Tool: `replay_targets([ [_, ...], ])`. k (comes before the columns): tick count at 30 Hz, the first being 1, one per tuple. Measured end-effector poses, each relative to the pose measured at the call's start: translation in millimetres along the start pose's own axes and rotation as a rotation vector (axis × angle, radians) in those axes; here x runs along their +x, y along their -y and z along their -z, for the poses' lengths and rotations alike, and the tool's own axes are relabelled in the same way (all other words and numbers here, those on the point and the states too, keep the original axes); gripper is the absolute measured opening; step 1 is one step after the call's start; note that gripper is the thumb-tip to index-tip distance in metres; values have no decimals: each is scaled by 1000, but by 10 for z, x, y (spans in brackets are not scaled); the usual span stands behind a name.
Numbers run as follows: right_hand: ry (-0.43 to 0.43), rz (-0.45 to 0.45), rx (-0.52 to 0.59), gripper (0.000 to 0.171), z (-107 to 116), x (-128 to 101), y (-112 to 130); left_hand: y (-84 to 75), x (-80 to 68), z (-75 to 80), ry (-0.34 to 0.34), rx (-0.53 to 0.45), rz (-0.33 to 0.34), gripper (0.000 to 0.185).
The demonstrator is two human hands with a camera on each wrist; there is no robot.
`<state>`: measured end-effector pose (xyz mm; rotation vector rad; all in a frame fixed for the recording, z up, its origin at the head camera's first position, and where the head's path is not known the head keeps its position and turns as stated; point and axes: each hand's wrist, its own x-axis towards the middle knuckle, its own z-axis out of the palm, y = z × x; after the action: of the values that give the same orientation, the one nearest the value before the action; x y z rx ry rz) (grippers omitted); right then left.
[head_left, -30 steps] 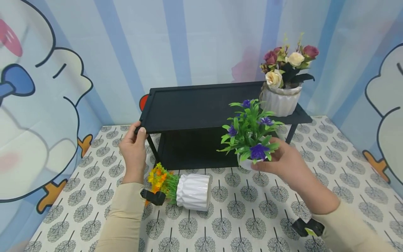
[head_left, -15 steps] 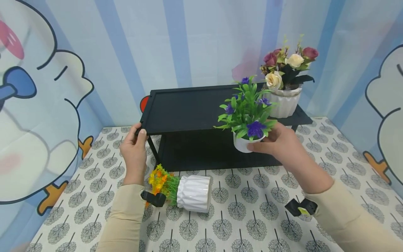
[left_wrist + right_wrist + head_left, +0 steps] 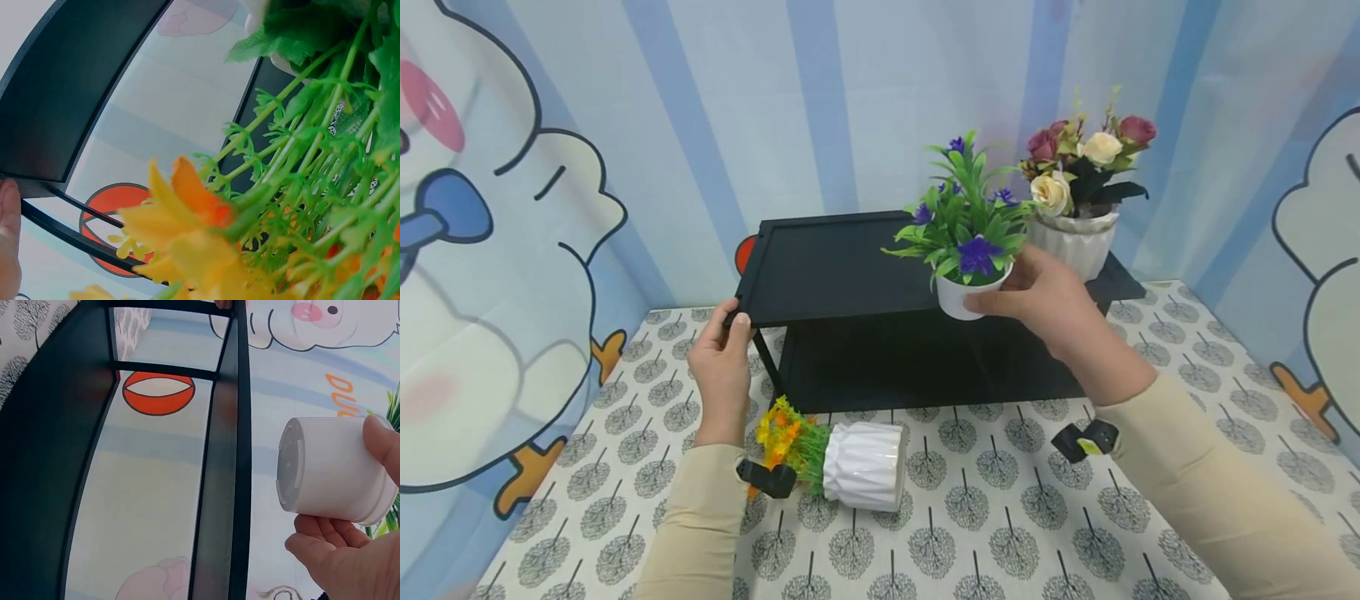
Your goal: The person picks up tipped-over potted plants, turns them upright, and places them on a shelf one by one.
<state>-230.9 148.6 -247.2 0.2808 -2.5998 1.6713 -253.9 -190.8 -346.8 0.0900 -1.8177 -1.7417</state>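
Note:
My right hand [image 3: 1045, 292] grips a small white pot [image 3: 331, 469] with a purple-flowered plant [image 3: 970, 221], its fingers and thumb around the pot's side. The pot is held upright at the front edge of a black two-tier shelf [image 3: 835, 262], level with the top board; the right wrist view shows its underside apart from the shelf. My left hand [image 3: 722, 379] holds the front left corner of the top board, thumb and fingers on its edge. Close to the left forearm, a white fluted pot [image 3: 865, 467] with yellow and orange flowers [image 3: 194, 244] lies on its side.
A white pot of roses [image 3: 1078, 237] stands at the right end of the top board, just right of the held plant. The lower shelf board [image 3: 880, 367] lies beneath. A tree-patterned cloth [image 3: 962, 533] covers the table, and a cartoon curtain [image 3: 895, 100] hangs behind.
My right hand has raised the purple-flowered plant and carried it leftward, from in front of the lower tier up to the top board's height. My left hand stays on the shelf corner.

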Motion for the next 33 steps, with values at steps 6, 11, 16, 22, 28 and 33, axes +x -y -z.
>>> replay_targets([
  [6, -3, -5, 31, 67, -40, 165, 35, -8, 8, -1, 1, -11, -6, 33],
  [11, -6, -6, 51, 68, -73, 272, 14, -15, 8, -1, 0, -2, -8, 33],
  [16, -17, -17, 48, 67, -112, 367, -33, -24, 0, 4, 7, 0, -10, 33],
  [22, -24, -30, 53, 64, -161, 465, -70, -26, -17, 11, 15, 10, 10, 34],
  [28, -10, -37, 76, 68, -197, 523, -106, 3, -12, 11, 13, 4, 9, 35],
  [33, -13, -45, 92, 72, -214, 559, -125, 1, 4, 4, 6, -6, -4, 35],
])
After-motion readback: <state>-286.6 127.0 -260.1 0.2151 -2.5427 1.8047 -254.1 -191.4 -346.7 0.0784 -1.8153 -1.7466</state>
